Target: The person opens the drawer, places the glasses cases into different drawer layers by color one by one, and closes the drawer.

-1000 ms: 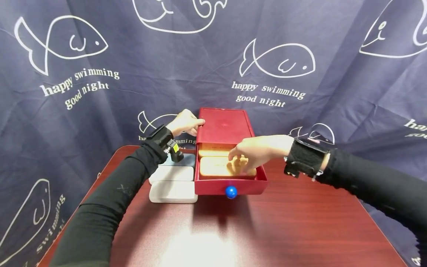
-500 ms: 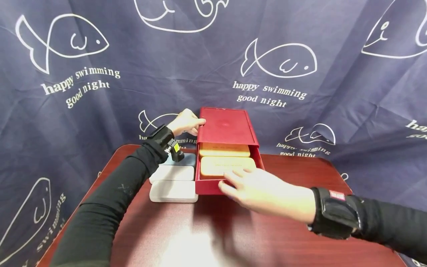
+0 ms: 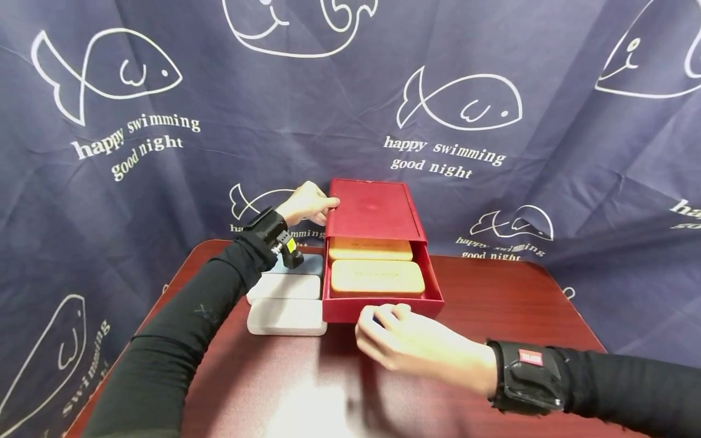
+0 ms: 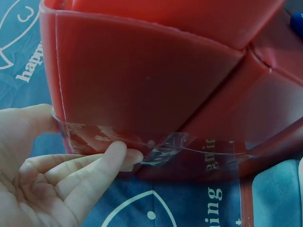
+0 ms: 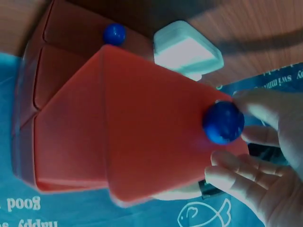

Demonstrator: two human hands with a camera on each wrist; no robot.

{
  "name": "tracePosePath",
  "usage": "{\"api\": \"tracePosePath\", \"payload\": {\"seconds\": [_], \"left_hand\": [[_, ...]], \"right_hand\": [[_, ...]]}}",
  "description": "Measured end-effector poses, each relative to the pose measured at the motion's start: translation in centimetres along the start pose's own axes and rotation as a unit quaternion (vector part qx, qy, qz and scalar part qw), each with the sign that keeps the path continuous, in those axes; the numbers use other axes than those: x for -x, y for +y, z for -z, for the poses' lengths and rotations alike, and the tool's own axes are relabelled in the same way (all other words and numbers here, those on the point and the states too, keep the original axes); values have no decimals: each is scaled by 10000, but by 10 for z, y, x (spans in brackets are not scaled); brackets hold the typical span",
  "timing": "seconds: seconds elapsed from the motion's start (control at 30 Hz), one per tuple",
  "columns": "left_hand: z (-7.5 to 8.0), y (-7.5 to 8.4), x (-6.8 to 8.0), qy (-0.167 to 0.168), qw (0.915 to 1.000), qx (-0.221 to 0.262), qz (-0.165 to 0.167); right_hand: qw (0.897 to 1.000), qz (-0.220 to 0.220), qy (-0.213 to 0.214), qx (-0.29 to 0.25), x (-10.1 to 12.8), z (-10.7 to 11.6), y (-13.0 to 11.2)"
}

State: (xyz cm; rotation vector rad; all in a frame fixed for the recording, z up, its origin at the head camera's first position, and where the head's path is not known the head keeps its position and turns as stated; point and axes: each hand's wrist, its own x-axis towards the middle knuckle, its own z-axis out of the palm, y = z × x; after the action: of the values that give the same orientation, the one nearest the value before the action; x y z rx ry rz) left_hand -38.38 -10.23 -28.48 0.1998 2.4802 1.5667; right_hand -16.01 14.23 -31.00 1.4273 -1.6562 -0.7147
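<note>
A red box with drawers (image 3: 375, 210) stands on the table, its upper drawer (image 3: 434, 286) pulled out. Two yellow rounded oblong cases (image 3: 378, 278) lie in that drawer. My left hand (image 3: 308, 204) holds the box's rear left edge, thumb on one side and fingers on the other. In front of the drawer, my right hand (image 3: 411, 344) has its fingers curled about the blue knob (image 5: 223, 122); thumb and index tips are right at it. The other fingertips (image 5: 220, 179) lie by the drawer front's edge.
Two white cases (image 3: 287, 316) and a light blue case (image 3: 308, 263) lie in a row left of the box. The lower drawer has another blue knob (image 5: 114, 34). A patterned curtain (image 3: 350, 121) hangs behind the table (image 3: 493, 304).
My right hand has left the yellow case in the drawer and come forward and down to the knob. The yellow cases stay in the drawer. My left hand keeps its hold.
</note>
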Motion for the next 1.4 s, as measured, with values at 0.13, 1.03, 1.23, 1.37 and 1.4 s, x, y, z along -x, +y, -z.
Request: {"api": "tracePosePath", "payload": {"seconds": [0.13, 1.03, 1.23, 1.37, 1.4], "left_hand": [[0, 0, 1, 2, 10000, -25, 4], [0, 2, 2, 38, 10000, -8, -21], [-1, 1, 2, 39, 10000, -55, 8], [-1, 1, 2, 40, 10000, -14, -9], [-1, 1, 2, 38, 10000, 0, -18]], "right_hand": [[9998, -113, -162, -21, 0, -2, -5], [9939, -788, -60, -768, -5, -27, -2], [9915, -864, -277, -930, -6, -36, 8], [9907, -872, -312, -991, -7, -43, 16], [9906, -880, -310, -1002, -7, -45, 17]]}}
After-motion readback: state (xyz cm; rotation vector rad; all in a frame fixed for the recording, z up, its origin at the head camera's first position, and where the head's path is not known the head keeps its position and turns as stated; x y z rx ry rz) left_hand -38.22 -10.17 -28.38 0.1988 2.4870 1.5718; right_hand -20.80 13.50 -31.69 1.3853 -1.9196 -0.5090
